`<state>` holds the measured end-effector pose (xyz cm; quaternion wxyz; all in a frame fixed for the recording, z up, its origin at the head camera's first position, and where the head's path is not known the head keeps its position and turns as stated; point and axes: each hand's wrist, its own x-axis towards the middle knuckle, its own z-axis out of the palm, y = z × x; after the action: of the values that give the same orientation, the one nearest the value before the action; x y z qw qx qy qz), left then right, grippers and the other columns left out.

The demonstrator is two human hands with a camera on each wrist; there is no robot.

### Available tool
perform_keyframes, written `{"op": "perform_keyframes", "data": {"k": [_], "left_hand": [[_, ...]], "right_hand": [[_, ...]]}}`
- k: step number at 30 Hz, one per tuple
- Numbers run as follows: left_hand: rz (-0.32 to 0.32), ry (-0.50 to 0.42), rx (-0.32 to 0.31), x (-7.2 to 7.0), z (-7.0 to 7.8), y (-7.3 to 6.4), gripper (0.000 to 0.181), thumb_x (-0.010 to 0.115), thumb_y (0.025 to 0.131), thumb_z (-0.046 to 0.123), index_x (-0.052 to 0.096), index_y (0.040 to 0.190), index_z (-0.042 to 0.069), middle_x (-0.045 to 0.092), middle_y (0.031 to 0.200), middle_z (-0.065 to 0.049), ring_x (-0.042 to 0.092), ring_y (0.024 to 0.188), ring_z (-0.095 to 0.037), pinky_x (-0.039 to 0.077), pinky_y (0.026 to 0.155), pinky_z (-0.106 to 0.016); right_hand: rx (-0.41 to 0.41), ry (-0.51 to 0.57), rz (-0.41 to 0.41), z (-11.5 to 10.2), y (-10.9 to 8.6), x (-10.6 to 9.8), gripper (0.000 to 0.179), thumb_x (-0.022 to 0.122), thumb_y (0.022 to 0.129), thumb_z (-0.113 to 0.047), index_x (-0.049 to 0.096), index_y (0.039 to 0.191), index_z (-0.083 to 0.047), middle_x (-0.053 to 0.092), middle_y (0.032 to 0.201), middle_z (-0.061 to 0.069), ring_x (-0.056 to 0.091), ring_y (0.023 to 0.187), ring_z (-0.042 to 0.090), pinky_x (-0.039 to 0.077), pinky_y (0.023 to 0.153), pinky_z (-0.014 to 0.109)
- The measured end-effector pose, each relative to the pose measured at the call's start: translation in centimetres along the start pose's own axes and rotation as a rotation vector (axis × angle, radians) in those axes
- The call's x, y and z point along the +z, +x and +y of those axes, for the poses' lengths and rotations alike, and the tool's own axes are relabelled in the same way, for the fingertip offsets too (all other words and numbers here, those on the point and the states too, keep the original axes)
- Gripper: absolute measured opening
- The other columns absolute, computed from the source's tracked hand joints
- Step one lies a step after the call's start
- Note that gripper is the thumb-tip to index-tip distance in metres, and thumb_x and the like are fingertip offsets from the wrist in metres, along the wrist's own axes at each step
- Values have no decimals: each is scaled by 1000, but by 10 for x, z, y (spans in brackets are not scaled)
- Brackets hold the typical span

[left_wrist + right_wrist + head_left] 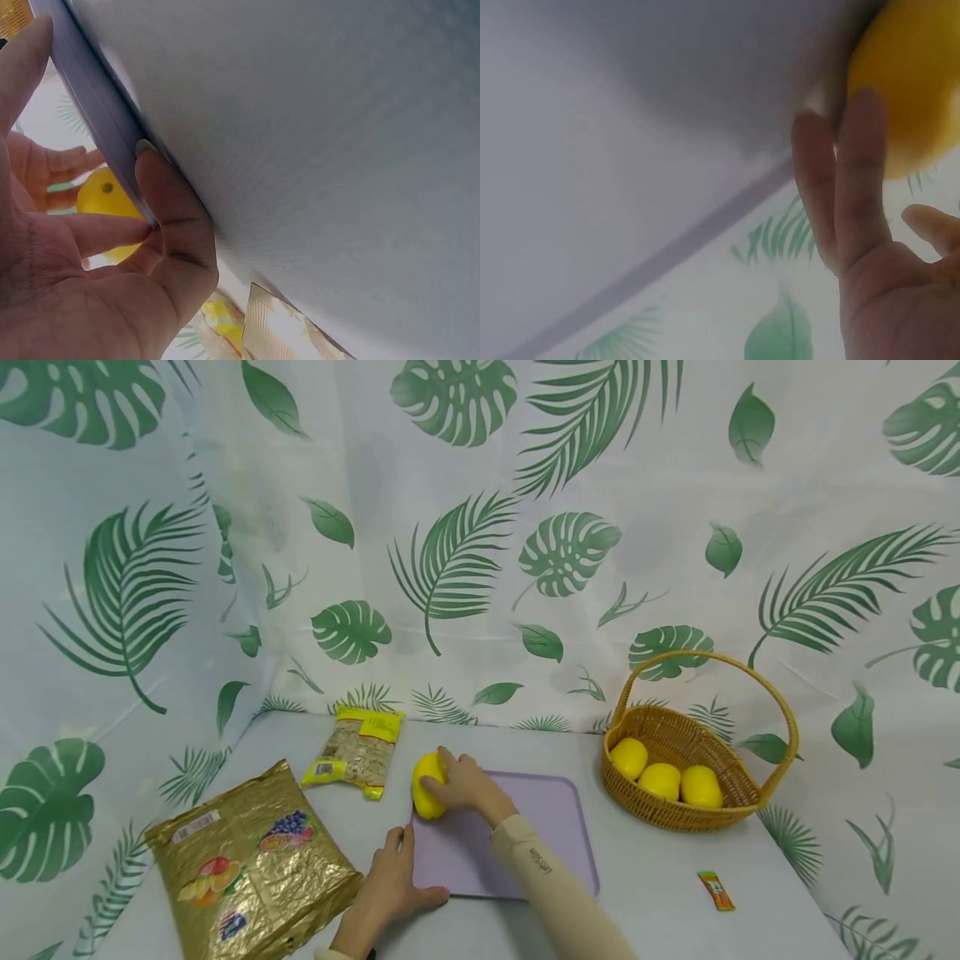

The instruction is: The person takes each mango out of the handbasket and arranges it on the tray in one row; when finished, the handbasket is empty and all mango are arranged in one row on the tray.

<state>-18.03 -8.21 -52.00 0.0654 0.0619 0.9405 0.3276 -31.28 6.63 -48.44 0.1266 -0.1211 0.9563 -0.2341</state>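
Note:
A yellow lemon (pixel 429 787) sits at the far left corner of the lilac tray (pixel 555 835). My right hand (pixel 467 787) is at its right side, the fingers stretched out in the right wrist view, with fingertips (pixel 864 112) overlapping the lemon (pixel 911 90). At the tray's near left corner is my left hand (pixel 393 877), thumb along the front edge. From the left wrist view, its fingers (pixel 176 202) bend round the tray rim (pixel 97 112), one of them on the outer side. Behind that hand the lemon (pixel 105 199) shows only partly.
A wicker basket (pixel 675 814) with a tall handle holds several lemons (pixel 660 781) at the right. Nearer stands a small orange and green packet (pixel 717 892). To the left lie a large gold bag (pixel 255 868) and, behind it, a yellow and clear bag (pixel 358 752). Leaf-print cloth (pixel 465 635) closes off the back.

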Motion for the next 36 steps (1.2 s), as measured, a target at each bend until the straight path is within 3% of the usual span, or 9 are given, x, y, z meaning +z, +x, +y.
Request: {"op": "perform_keyframes", "data": {"k": [5, 15, 23, 31, 36], "left_hand": [[20, 15, 0, 0, 0, 0, 116, 90, 67, 48, 34, 149, -13, 39, 146, -33, 51, 120, -57, 49, 98, -66], [10, -2, -6, -1, 0, 0, 117, 91, 66, 47, 34, 148, -15, 39, 146, -35, 53, 119, -56, 49, 98, -65], [18, -4, -3, 1, 0, 1, 118, 91, 66, 48, 33, 148, -14, 38, 147, -34, 51, 120, -54, 47, 100, -65], [28, -4, 5, 2, -1, -1, 117, 92, 66, 45, 34, 147, -15, 39, 145, -33, 52, 118, -55, 48, 99, -65], [30, 8, 10, 2, -1, -1, 117, 91, 65, 47, 35, 147, -14, 40, 145, -33, 53, 115, -53, 49, 98, -63]], "right_hand": [[-37, -27, 50, 16, -9, -14, 80, 51, 95, -61, 34, 157, -13, 40, 155, 28, 44, 140, 47, 39, 114, 62], [-61, -106, 169, 61, -35, -45, 77, 54, 95, -58, 40, 154, -10, 47, 149, 28, 53, 131, 44, 45, 109, 58], [-74, -203, 236, 104, -67, -91, 73, 55, 97, -56, 47, 149, -4, 54, 141, 28, 60, 120, 43, 50, 100, 59], [-2, -237, 277, 153, -96, -132, 79, 52, 97, -60, 45, 148, -1, 47, 146, 33, 49, 131, 53, 43, 104, 67], [62, -245, 298, 180, -112, -150, 80, 49, 98, -61, 44, 149, 1, 46, 143, 37, 49, 127, 55, 43, 101, 68]]}}
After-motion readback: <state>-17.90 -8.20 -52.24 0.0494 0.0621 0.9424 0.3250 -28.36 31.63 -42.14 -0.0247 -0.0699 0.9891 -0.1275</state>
